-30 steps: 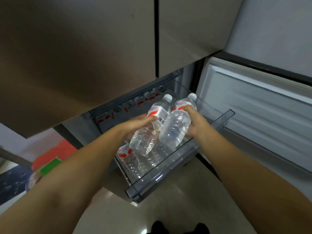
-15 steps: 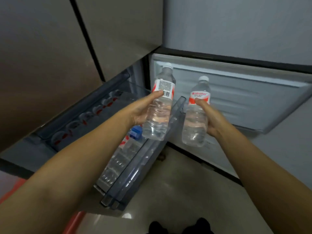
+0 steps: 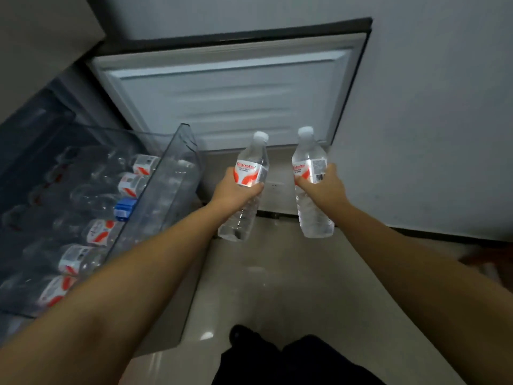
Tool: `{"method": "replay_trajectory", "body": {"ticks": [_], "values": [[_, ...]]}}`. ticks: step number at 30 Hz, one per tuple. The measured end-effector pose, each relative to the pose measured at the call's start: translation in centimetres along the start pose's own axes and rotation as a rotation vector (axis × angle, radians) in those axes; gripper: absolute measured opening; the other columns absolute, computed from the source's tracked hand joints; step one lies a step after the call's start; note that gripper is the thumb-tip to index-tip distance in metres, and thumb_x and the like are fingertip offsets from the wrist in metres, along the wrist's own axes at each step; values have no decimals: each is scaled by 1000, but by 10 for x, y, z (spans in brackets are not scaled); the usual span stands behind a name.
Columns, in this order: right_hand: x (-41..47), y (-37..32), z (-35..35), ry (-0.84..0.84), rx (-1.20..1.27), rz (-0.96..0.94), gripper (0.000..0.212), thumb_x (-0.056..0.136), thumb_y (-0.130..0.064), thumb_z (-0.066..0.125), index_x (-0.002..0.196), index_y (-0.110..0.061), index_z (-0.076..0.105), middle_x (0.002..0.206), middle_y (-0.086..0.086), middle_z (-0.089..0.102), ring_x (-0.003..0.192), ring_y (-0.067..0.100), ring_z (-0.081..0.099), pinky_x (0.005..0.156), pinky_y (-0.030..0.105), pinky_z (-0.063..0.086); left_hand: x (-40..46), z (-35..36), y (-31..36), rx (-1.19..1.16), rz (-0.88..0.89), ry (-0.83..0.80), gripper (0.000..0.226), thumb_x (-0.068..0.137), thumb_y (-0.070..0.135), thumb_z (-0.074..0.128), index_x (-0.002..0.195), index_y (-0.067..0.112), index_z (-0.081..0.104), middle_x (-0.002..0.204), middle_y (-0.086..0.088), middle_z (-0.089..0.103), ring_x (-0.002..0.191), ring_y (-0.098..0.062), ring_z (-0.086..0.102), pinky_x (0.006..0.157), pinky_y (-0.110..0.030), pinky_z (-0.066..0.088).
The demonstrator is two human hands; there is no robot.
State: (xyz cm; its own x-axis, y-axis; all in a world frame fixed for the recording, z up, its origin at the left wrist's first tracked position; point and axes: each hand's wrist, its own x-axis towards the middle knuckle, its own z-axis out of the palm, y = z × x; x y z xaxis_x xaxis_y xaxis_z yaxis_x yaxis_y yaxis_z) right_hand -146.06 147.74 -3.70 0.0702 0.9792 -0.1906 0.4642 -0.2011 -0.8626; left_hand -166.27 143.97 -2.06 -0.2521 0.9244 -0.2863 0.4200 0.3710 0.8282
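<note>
Item one, left bottle (image 3: 253, 159): clear, white cap, my left hand (image 3: 231, 190) wrapped round its labelled middle, held over the floor (image 3: 277, 287) just right of the open drawer (image 3: 177, 168). Item two, right bottle (image 3: 308, 158): same make, gripped likewise by my right hand (image 3: 326, 187), near the first, not touching. Drawer stock: stored bottles (image 3: 97, 232) lying in rows.

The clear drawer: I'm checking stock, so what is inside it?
Water bottles with red-and-white labels lie on their sides in the drawer, beside something blue. The left forearm covers its near corner, so a full count is impossible.
</note>
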Motion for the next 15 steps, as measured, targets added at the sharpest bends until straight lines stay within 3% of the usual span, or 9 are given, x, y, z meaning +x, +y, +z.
{"method": "replay_trajectory", "body": {"ticks": [3, 7, 10, 13, 15], "values": [[-10, 31, -31, 53, -39, 8, 59, 83, -37, 72, 125, -10, 40, 99, 0, 56, 85, 18, 58, 73, 29, 43, -13, 38, 5, 2, 16, -42, 49, 80, 29, 74, 118, 21, 44, 106, 2, 57, 96, -18, 58, 85, -31, 48], [-13, 67, -76, 75, -65, 22, 59, 82, -37, 72, 124, -9, 41, 99, -1, 56, 87, 19, 59, 75, 31, 48, -21, 85, 15, 41, 10, -55, 61, 77, 36, 75, 127, 19, 45, 110, 4, 58, 99, -19, 59, 88, -31, 48], [-17, 94, -108, 111, -57, 56, 61, 82, -37, 73, 126, -9, 40, 100, -1, 54, 88, 18, 58, 74, 29, 45, -20, 120, 27, 56, 22, -103, 64, 73, 40, 76, 125, 20, 47, 112, 1, 63, 99, -21, 62, 93, -38, 52], [-21, 118, -141, 181, -30, 124, 65, 82, -37, 73, 130, -10, 38, 104, -2, 52, 89, 16, 56, 70, 25, 43, -17, 158, 49, 103, 53, -148, 61, 78, 36, 75, 127, 16, 46, 107, 3, 57, 96, -19, 57, 85, -30, 47], [-22, 130, -160, 228, -13, 158, 66, 84, -36, 72, 132, -10, 37, 105, -3, 51, 87, 13, 54, 61, 17, 39, -13, 181, 64, 132, 90, -191, 59, 79, 35, 74, 127, 15, 45, 105, 3, 55, 94, -18, 55, 80, -27, 42]]}}
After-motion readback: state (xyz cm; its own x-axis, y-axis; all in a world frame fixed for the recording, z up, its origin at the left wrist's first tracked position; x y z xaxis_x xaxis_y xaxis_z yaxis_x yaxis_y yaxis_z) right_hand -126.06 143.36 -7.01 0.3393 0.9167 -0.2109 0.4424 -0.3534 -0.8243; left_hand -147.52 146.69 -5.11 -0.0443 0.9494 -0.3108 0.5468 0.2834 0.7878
